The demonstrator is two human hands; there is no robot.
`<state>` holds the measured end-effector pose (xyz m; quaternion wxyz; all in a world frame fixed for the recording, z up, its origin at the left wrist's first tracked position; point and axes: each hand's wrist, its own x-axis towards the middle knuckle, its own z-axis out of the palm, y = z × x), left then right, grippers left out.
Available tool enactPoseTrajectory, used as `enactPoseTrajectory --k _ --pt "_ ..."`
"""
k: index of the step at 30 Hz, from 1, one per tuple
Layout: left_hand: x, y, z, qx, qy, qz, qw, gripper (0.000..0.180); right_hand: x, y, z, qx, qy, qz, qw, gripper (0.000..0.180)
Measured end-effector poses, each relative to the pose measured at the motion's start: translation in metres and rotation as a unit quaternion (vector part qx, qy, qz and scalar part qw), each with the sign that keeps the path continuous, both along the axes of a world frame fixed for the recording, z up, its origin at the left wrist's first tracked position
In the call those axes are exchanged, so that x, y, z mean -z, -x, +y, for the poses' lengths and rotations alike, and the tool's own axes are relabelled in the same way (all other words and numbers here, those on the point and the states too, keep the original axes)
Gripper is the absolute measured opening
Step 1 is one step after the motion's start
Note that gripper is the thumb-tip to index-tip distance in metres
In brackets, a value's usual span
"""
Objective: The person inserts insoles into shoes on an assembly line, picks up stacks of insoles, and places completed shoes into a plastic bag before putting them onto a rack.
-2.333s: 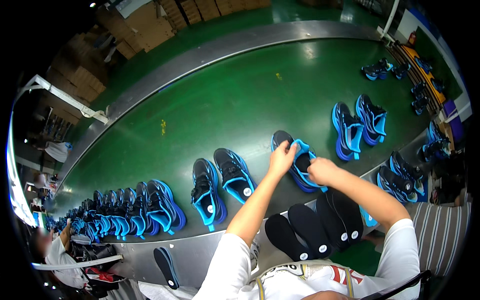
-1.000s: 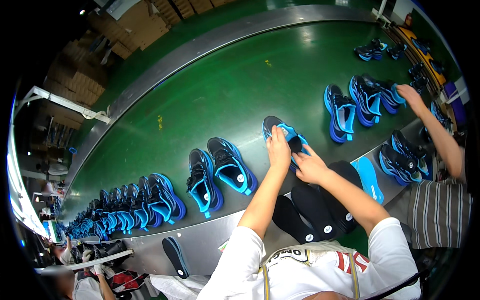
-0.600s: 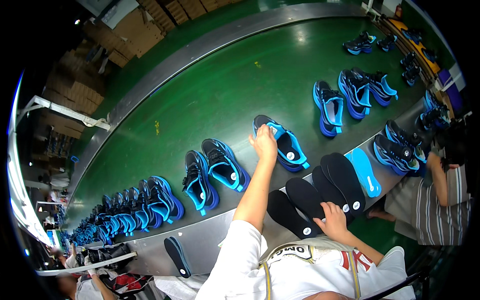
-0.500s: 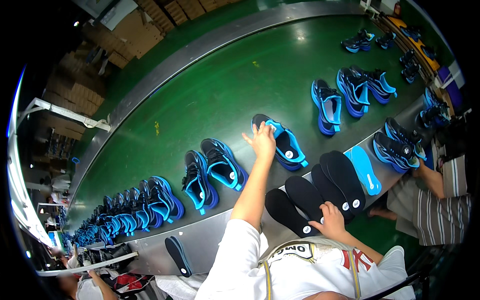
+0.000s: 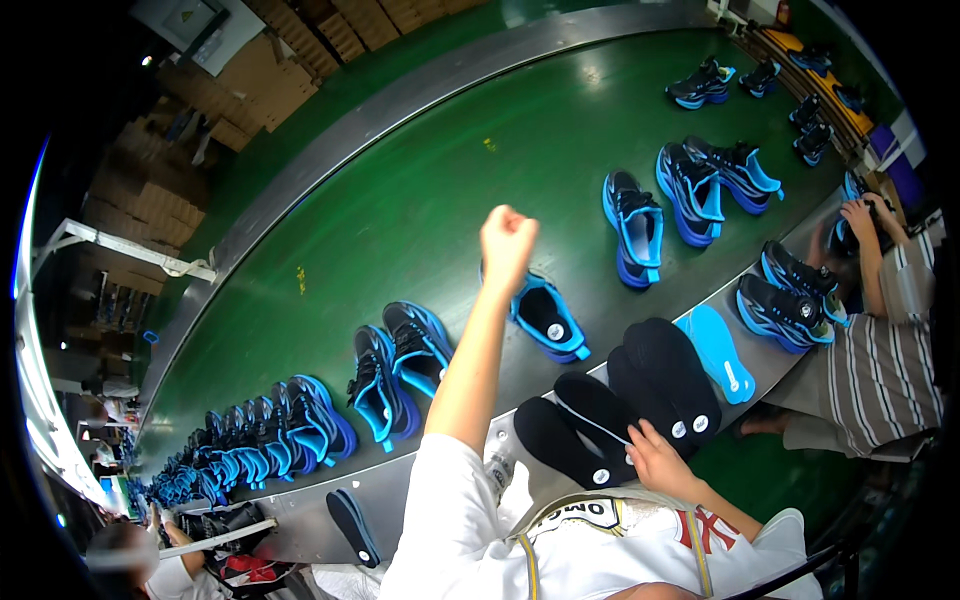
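Note:
My left hand (image 5: 508, 245) is closed in a fist over the front of a black and blue sneaker (image 5: 550, 325), hiding its toe and laces. Whether the fist holds anything is hidden. Inside that sneaker's heel shows a round white sticker. At the metal edge, my right hand (image 5: 660, 457) pinches the heel end of a black insole (image 5: 592, 405), whose pale rim is tipped up. Beside it lie another black insole (image 5: 552, 440) and a few overlapping black insoles (image 5: 660, 365), with round white stickers on their heels. A bright blue insole (image 5: 718, 355) is to their right.
Left along the green belt (image 5: 400, 200) stand a sneaker pair (image 5: 385, 385) and a long row of sneakers (image 5: 300, 420). More sneakers (image 5: 690, 195) stand to the right. An insole pair (image 5: 352, 525) lies on the metal edge (image 5: 300, 520). A co-worker in stripes (image 5: 880, 370) handles a shoe at right.
My left hand has lifted off the sneaker's tongue and closed into a fist. My right hand has tipped up the edge of a black insole. The sneakers have shifted slightly left.

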<state>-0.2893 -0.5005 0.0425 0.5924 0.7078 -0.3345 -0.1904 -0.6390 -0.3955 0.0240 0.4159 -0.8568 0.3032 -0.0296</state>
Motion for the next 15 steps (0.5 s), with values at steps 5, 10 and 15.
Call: enactPoseTrajectory --k 5,10,15 --pt "0.022 0.062 -0.078 0.233 -0.159 -0.247 0.927 0.078 -0.009 0.007 -0.016 0.087 -0.051 -0.119 0.988 0.012" --pt "0.056 0.092 -0.123 0.203 -0.14 -0.358 0.9 0.073 0.005 0.012 -0.022 0.102 -0.095 -0.133 0.981 0.007" --pt "0.062 0.074 -0.125 0.149 -0.14 -0.246 0.947 0.039 0.008 0.004 -0.03 0.098 -0.107 -0.175 0.974 0.005"
